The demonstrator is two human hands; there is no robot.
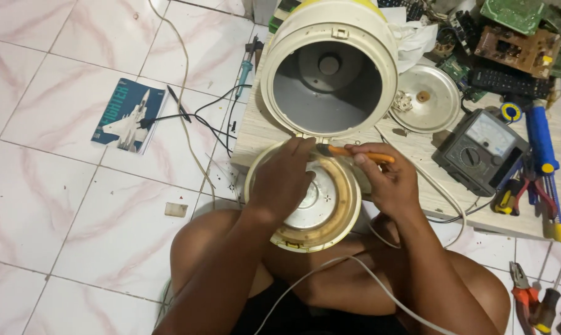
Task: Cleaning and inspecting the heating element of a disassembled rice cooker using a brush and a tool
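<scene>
- The left hand [283, 180] lies flat over the near rim of the round cooker lid [305, 208], its grip spread wide and pressing rather than closing around anything; the lid hangs open toward the person's lap, inner plate facing up.
- Just beyond this grip sits the hinge, and past it the cream cooker body [329, 68] lies tipped on the low wooden counter [255, 130], mouth open toward the person.
- The right hand [386, 183] has its grip closed narrowly around an orange-handled tool [358, 152]. The tool's long axis runs nearly level across the view, and its tip points toward the left hand, ending close to those fingertips at the hinge.
- Risk, as I judge it: if the tip slips off the hinge, it travels straight into the left fingers, since they lie directly ahead of it.
- A second risk: the lid rests partly on the knees, so a hard push could twist it and strain the hinge.
- Right of the holding grip, a white cable [355, 267] crosses the lap and could snag the wrist; farther right a dark analogue meter [482, 149] stands on the counter.
</scene>
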